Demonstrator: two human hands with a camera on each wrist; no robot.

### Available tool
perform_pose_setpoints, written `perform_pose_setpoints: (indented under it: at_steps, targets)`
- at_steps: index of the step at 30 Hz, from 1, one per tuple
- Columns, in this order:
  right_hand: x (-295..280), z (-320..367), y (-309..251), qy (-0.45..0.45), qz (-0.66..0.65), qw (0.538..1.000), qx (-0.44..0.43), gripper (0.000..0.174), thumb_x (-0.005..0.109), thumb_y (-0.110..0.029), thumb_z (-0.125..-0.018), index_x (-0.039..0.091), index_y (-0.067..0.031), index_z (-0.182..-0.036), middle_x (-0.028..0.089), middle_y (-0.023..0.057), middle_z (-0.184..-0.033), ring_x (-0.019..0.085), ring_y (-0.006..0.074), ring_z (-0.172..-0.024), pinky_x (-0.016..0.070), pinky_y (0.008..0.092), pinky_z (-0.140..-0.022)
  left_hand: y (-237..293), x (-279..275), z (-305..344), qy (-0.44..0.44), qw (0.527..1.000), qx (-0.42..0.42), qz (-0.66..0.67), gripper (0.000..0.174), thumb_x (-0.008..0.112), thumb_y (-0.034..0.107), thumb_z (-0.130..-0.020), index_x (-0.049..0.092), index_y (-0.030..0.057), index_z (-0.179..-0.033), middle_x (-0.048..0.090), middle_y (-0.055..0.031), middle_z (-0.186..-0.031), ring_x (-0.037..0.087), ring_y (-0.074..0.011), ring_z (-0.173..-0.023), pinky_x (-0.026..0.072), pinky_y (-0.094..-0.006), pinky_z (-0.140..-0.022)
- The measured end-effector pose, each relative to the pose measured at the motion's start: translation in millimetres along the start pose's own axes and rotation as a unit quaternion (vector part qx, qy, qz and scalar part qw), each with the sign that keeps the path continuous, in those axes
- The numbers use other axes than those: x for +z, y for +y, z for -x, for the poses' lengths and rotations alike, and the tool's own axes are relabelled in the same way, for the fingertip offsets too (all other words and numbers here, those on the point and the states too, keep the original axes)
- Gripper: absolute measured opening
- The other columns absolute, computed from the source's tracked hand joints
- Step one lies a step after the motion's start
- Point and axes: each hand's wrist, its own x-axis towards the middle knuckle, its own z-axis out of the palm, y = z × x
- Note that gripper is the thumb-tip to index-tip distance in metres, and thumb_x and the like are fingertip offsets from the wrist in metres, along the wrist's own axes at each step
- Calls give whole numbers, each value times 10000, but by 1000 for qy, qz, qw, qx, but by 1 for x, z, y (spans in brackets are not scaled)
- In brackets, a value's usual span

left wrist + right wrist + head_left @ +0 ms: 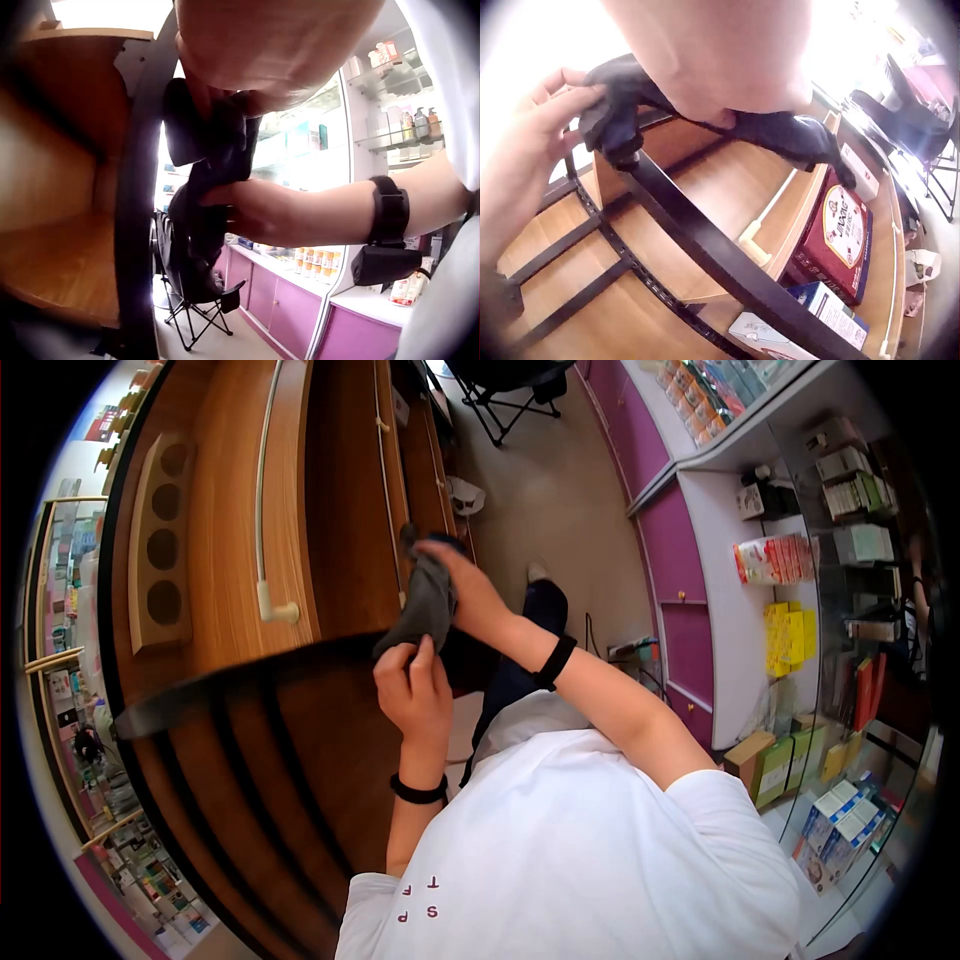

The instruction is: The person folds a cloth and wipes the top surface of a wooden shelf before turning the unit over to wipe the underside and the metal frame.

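A dark grey cloth is bunched between both hands, beside the black edge bar of the wooden shelf unit. My left hand pinches its near end between thumb and fingertips, also visible in the right wrist view. My right hand grips the cloth farther along, its thumb on top and its other fingers mostly hidden. In the right wrist view the cloth passes beneath the right palm, and a loose end hangs toward the shelf. From the left wrist camera the cloth appears as a dark, crumpled shape between the hands.
The wooden shelf unit has a white rail along its shelf. A red carton and a blue-and-white box sit inside. Purple cabinets with stocked shelves line the right. A black folding chair stands on the aisle floor.
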Motion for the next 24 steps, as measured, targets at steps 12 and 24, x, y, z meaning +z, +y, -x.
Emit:
perform_pose_setpoints:
  at_steps: [12, 24]
  targets:
    - [-1, -65, 98, -404, 260, 870, -114, 465, 712, -209, -937, 683, -137, -1396, 618, 73, -1524, 388, 279, -1588, 198, 572, -1350, -20, 103, -68, -185, 947, -260, -49, 204, 662, -1, -962, 620, 14, -1161, 581, -167, -1202, 614, -405, -1138, 555, -490, -887]
    - [12, -192, 151, -326, 387, 855, -113, 656, 694, -90, -862, 575, -65, -1507, 554, 95, -1605, 357, 284, -1606, 203, 587, -1337, -68, 169, -124, -147, 902, -398, -84, 188, 608, 13, -991, 582, -11, -1176, 575, -205, -1180, 612, -449, -1126, 519, -519, -916]
